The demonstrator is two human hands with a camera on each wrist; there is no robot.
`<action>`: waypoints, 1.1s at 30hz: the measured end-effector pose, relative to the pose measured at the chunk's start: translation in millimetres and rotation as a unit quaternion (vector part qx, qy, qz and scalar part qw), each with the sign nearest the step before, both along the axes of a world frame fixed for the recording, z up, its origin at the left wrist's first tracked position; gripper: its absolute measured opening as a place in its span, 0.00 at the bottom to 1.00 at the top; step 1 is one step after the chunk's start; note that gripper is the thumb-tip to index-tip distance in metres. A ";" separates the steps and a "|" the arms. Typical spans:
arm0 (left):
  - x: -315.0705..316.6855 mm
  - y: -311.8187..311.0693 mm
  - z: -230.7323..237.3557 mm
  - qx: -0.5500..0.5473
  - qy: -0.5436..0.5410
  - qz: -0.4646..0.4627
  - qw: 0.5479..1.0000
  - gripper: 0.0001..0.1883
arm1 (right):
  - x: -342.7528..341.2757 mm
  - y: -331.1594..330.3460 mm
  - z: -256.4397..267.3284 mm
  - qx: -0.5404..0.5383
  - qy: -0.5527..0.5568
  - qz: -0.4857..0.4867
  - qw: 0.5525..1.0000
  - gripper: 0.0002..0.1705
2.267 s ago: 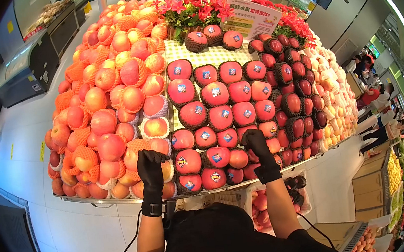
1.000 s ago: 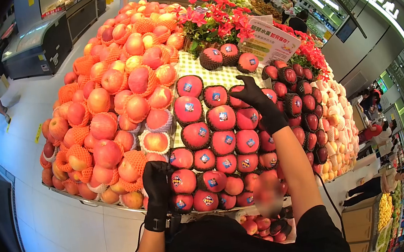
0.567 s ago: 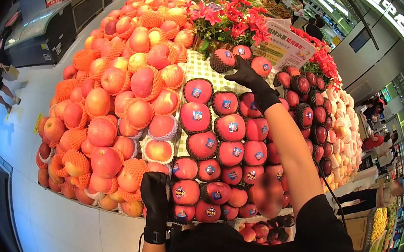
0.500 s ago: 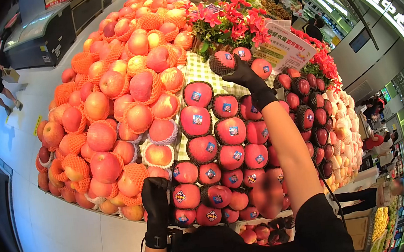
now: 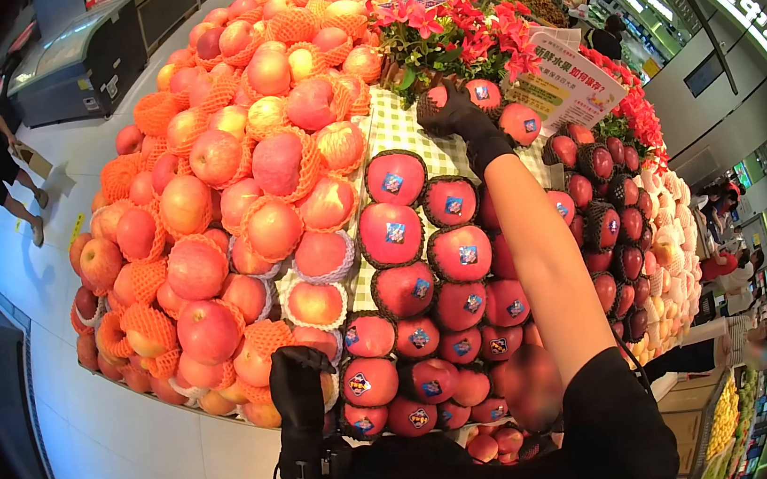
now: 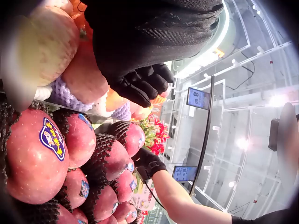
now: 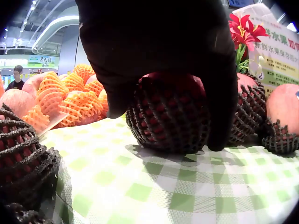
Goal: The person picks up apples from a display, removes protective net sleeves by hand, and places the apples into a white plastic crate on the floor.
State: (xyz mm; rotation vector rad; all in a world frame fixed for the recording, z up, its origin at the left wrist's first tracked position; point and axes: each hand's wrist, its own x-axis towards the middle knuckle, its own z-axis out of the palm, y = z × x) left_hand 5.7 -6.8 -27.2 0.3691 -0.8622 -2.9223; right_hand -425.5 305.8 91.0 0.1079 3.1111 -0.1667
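My right hand (image 5: 458, 115), in a black glove, grips a red apple (image 7: 166, 116) in a black foam net at the far end of the display. In the right wrist view, its fingers and thumb come down from above on both sides of that apple, which sits low over the green checked cloth (image 7: 126, 172). Two more netted apples (image 5: 484, 94) stand just right of it. My gloved left hand (image 5: 298, 386) hangs loosely curled over the near edge, between the orange-netted apples (image 5: 202, 265) and the rows of stickered red apples (image 5: 369, 381); it holds nothing.
Red flowers (image 5: 473, 26) and a printed sign (image 5: 568, 76) stand behind the gripped apple. Dark red fruit (image 5: 605, 228) and pale netted fruit (image 5: 672, 235) are heaped at the right. On the left, a person (image 5: 1, 160) walks on the floor near a freezer case (image 5: 80, 71).
My right hand has gone from the near rows forward to the far apple and closed its fingers round it. The left hand stays curled near the front edge. The head view has shifted.
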 end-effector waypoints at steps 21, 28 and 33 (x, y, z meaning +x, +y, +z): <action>16.5 -5.8 35.2 -0.191 0.058 -0.008 0.980 0.04 | 13.2 7.6 5.3 -0.026 -0.028 0.035 0.999 0.67; 14.7 -10.5 48.0 -0.182 0.078 0.002 0.980 0.04 | 38.2 10.8 9.3 -0.150 0.027 0.128 0.980 0.56; 16.1 -13.0 51.8 -0.414 0.071 0.023 0.907 0.04 | 62.6 21.6 16.4 -0.269 0.070 0.139 0.951 0.47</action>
